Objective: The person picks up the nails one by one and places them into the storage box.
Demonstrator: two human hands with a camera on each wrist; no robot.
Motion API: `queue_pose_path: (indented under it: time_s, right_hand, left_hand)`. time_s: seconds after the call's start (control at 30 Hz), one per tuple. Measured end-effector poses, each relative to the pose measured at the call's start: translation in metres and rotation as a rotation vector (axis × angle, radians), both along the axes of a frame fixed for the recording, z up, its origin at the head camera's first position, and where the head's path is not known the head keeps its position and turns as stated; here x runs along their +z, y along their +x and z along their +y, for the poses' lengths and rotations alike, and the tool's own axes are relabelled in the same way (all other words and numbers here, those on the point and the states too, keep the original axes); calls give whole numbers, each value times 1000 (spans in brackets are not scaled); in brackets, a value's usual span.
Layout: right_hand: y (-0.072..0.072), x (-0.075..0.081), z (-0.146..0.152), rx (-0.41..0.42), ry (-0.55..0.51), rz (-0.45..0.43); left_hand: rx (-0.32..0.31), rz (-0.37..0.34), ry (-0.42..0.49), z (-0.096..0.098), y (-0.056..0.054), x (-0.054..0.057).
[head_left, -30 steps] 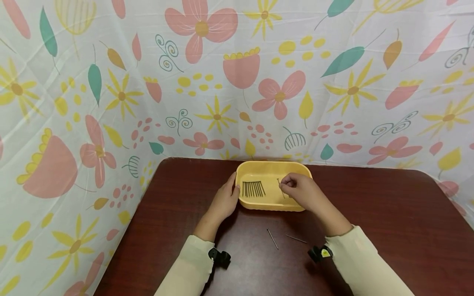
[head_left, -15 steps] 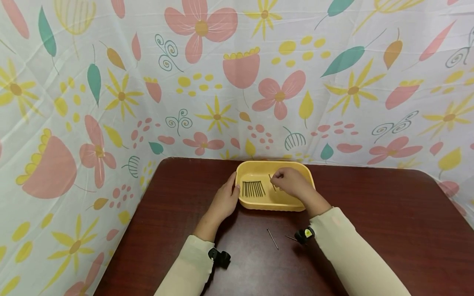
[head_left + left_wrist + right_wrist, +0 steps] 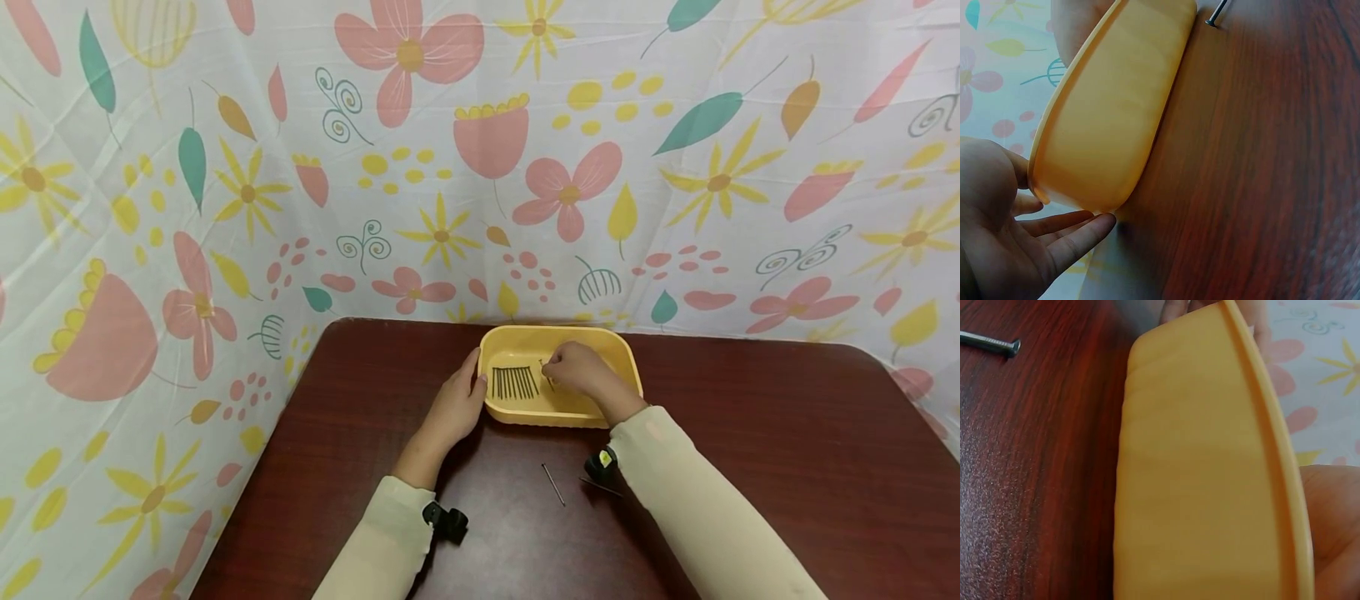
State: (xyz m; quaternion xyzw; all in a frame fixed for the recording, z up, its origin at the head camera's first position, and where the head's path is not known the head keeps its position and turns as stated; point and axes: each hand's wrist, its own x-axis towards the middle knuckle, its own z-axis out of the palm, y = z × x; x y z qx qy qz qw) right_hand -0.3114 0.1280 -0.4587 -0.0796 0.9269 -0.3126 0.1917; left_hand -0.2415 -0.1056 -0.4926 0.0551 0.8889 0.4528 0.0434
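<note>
A yellow plastic tray (image 3: 555, 417) stands near the table's back edge. Along its left end lies my left hand (image 3: 455, 402), straight fingers and thumb touching the wall; the left wrist view has these fingertips (image 3: 1105, 223) at the tray's corner. Inside the tray, a neat row of several dark nails (image 3: 514, 383) fills the left part. My right hand (image 3: 583, 370) reaches over the front rim and pinches a nail (image 3: 542, 365) just right of that row. Its lower end is partly covered by the fingers. In the right wrist view the tray wall hides the pinch.
Two loose nails lie on the dark wooden table (image 3: 765, 433) before the tray: one nail (image 3: 553, 485) slants in the middle, the other nail (image 3: 606, 488) is partly beneath the right wrist's camera (image 3: 601, 463). A flowered cloth (image 3: 420, 167) hangs behind and at the left.
My right hand has moved left inside the tray with the nail, closer to the row, and the right forearm has swung left over the loose nail. The left hand stays at the tray's end.
</note>
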Motion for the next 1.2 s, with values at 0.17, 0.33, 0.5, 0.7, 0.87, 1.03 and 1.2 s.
queue_pose_path:
  time_s: [0.17,0.33,0.5,0.7,0.87,1.03,1.2]
  right_hand:
    - [-4,-7,-4,-9,37,-22]
    - [-8,-14,-9,-11,61,-9]
    - [-9,-18,-13,-9,92,20]
    - [-11,-19,-15,-8,121,42]
    - [-11,-18,-17,-16,143,41]
    - [-10,-17,-18,-12,151,39]
    - [-8,-17,-19,-11,139,38]
  left_hand:
    - [-1,-6,4,-1,0,0]
    - [-3,-11,6,-1,1,0]
    - [-5,-13,6,-1,1,1]
    - [-2,-23,4,0,1,2]
    - [2,-23,2,0,0,2]
    - [5,-17,3,0,0,2]
    - [1,-23,-4,0,0,1]
